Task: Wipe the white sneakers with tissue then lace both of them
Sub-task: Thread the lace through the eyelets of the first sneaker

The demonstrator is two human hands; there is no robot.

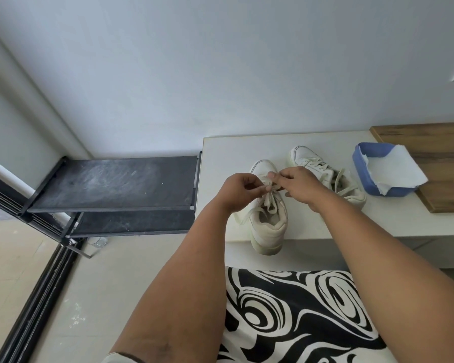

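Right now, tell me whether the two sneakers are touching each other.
Cannot tell. In the head view the right hand and forearm cover the space between the near sneaker and the far sneaker.

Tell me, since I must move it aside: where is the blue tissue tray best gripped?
Probably at the blue tissue tray's bare near-left wall, coming from above on the sneakers' side; the tissue drapes over its far and right rims, hiding them.

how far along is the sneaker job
Wiping looks over: tissue lies in the blue tray. The far sneaker has lace threaded, ends loose. In hand: left hand and right hand pinch the lace over the near sneaker. Left: finishing both.
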